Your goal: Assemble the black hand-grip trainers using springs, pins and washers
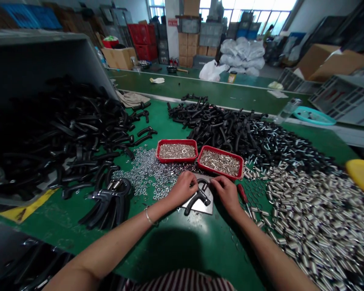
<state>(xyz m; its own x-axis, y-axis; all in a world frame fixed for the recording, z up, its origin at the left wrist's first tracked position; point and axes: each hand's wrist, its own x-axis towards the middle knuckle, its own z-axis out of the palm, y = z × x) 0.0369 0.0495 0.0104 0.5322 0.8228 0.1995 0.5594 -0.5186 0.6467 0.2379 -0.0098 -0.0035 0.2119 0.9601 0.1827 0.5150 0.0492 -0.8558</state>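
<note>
A black hand-grip exerciser (202, 196), with curved handle and metal coil spring, lies on a small metal plate (208, 208) in front of me. My left hand (185, 188) is at its left side, fingers curled closed close to the handle; whatever is in them is hidden. On the other side, my right hand (227, 193) pinches thumb and fingers together beside the plate's right edge; anything in the pinch is too small to make out. A red-handled screwdriver (242, 194) lies just right of my right hand.
Two red trays (177, 161) of small metal parts stand beyond the plate. Loose nuts (148, 173) spread leftward. Springs (315, 218) heap at right; black handles (224, 125) pile behind. A large grey bin (48, 36) of handles and stacked grips (109, 202) sit left.
</note>
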